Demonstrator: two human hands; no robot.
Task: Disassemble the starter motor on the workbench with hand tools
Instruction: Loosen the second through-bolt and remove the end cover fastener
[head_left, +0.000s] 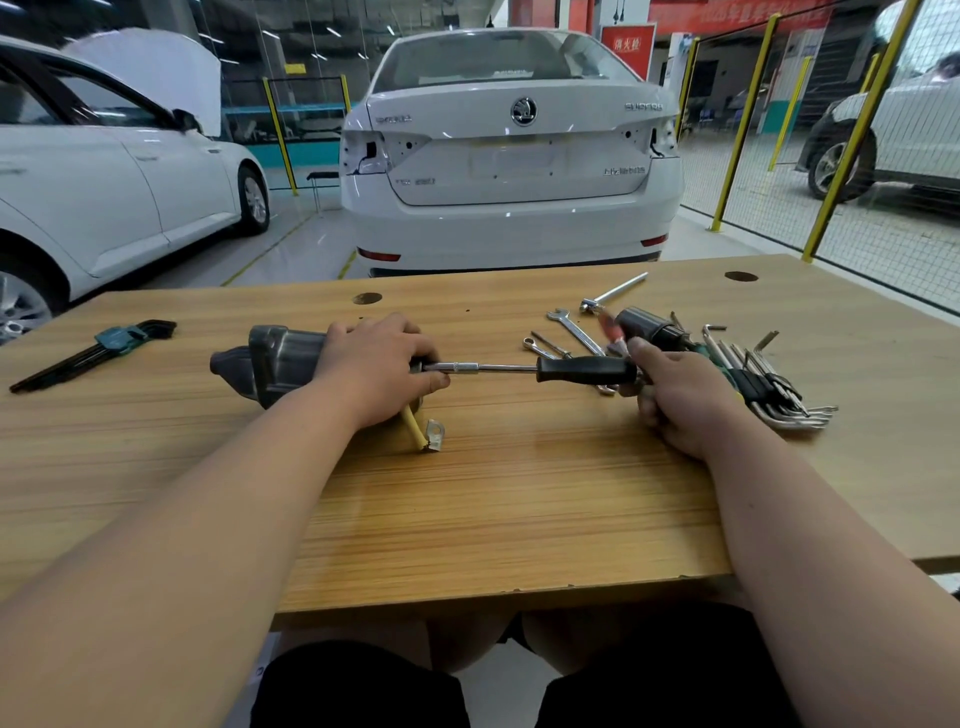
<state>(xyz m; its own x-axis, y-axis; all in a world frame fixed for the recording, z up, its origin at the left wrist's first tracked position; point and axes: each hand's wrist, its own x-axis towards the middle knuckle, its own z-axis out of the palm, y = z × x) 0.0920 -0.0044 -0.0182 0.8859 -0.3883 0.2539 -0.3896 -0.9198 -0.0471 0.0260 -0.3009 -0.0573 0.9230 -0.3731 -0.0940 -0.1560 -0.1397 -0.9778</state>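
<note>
The socket driver (519, 368) runs parallel to the bench's (519, 499) near edge, tip at the starter motor's (275, 364) right end. The left grip (382, 371) clasps the motor; the right grip (675, 395) holds the driver's handle.

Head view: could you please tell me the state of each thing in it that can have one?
starter motor: lying on its side, held by left hand.
nut driver: horizontal, socket end at the motor, handle gripped by right hand.
yellow cable: lug end loose on the workbench.
hex key set: clipped together, lying far left.
white car: boot shut, tail lamps missing.
</note>
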